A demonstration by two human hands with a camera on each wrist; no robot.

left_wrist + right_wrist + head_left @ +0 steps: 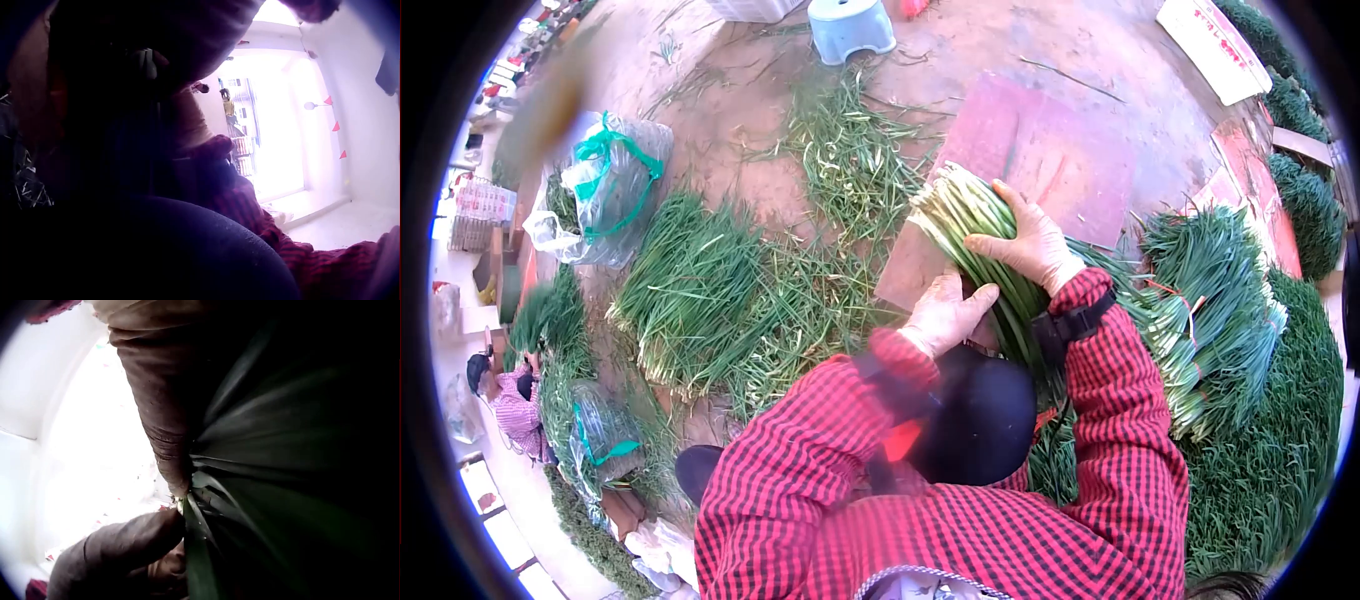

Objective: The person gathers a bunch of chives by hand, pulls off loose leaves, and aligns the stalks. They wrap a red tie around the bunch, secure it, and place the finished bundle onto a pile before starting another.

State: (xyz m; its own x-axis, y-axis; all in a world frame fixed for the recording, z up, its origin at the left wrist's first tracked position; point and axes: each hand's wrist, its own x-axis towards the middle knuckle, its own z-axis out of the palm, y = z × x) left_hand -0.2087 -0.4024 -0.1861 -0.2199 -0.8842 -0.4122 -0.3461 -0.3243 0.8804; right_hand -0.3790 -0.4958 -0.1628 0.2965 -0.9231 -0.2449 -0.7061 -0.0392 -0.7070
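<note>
A thick bunch of greens (980, 235) is held over the near part of a reddish board (1075, 165). Its stalks lie side by side, whitish to pale yellow-green at the ends, which fan slightly toward the upper left of the head view; farther down they deepen into dark green, and the right wrist view shows flat, shadowed leaves. The right hand (1032, 240) is clamped on the bunch from the right, thumb across the stalks, fingers around the far side. The left hand (945, 313) holds it lower down from the left, thumb over the stalks, other fingers partly hidden. Both arms, in checked sleeves (1125, 395), reach forward, elbows bent, hands close together.
</note>
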